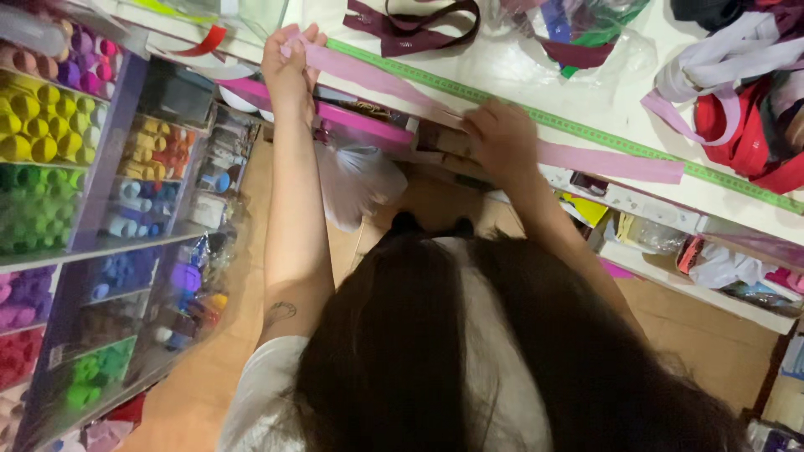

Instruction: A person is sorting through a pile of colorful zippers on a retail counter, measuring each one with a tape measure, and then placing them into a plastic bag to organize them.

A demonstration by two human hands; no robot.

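**Two hands stretch a pink ribbon along a tape measure on a white counter**

Seen from above, past the person's long dark hair, both arms reach to a white counter (pixel 519 63). The left hand (pixel 289 60) pinches one end of a long, flat, pale pink fabric ribbon (pixel 377 79), fingers closed on it. The right hand (pixel 501 138), well apart from the left, presses down on the same ribbon further along; it is blurred, so whether its fingers are closed I cannot tell. The ribbon lies taut between the hands, just beside a green tape measure (pixel 603 134) running along the counter's edge, and its free end trails past the right hand. A dark maroon zipper (pixel 414 29) lies on the counter beyond. Shelves of coloured thread spools (pixel 38 134) stand at the left.
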